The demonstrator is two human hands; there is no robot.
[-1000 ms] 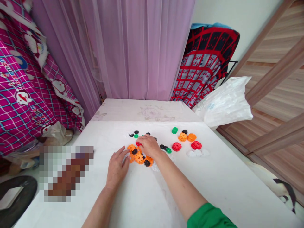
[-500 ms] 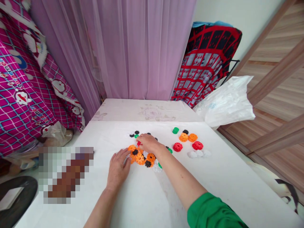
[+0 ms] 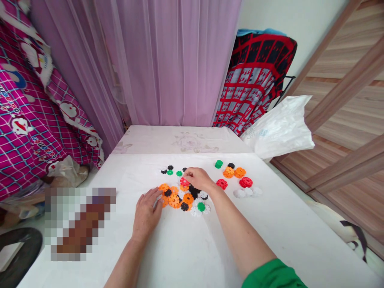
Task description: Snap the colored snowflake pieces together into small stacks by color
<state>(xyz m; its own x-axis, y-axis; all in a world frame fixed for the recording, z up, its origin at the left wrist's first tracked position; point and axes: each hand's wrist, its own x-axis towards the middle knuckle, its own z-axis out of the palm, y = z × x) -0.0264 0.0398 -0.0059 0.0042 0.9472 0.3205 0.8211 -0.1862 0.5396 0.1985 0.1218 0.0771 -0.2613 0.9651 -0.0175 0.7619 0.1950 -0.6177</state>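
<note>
My right hand (image 3: 199, 179) pinches a red snowflake disc (image 3: 184, 182) above the far side of a mixed pile. Orange discs (image 3: 174, 201) make up much of that pile, with black discs (image 3: 185, 207), white discs (image 3: 197, 210) and a green disc (image 3: 201, 207) among them. At the pile's left edge my left hand (image 3: 147, 209) lies with its fingers stretched out, the tips by the orange discs. Whether it touches them I cannot tell.
Sorted small stacks stand to the right: green discs (image 3: 219, 164), orange discs (image 3: 240, 172), red discs (image 3: 222, 184) and white discs (image 3: 247, 192). A white plastic bag (image 3: 279, 128) sits at the right edge of the white-covered table (image 3: 180, 248).
My right hand has moved slightly right with the red disc, uncovering green discs behind the pile. My left hand stays beside the pile. The view has shifted a little.
</note>
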